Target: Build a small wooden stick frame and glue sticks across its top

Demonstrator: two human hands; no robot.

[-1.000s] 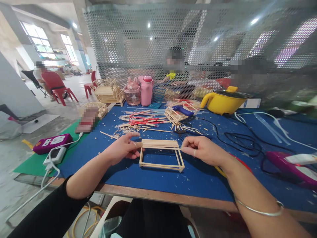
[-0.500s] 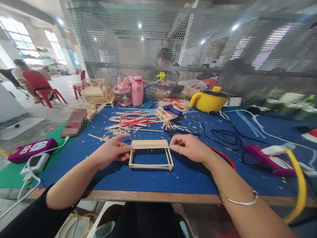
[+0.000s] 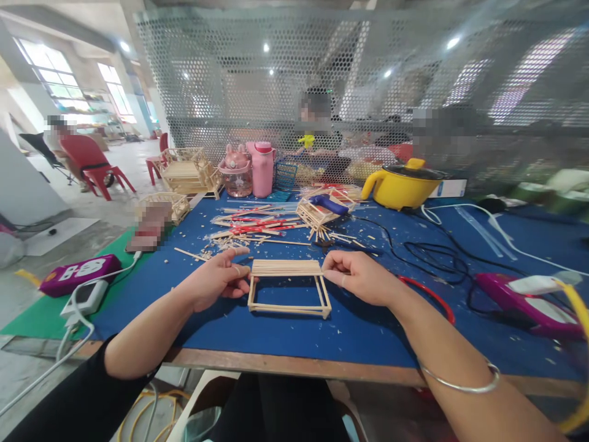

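A small rectangular frame of pale wooden sticks rests on the blue table mat, with several sticks laid side by side across its far end. My left hand is at the left end of those sticks, thumb and fingers pinched against the edge, its index finger stretched out. At their right end, my right hand has its fingers curled, fingertips touching the corner. Beyond the hands lie loose sticks in red-printed wrappers and a blue-handled glue gun on a stick rack.
A yellow electric pot, a pink bottle and finished stick pieces stand at the back before a perforated metal screen. Black cables and a purple power strip are at right; a phone leans at left.
The view has swung slightly left, so everything sits further right in the picture. Both hands stay at the two ends of the stick row, with little visible movement.
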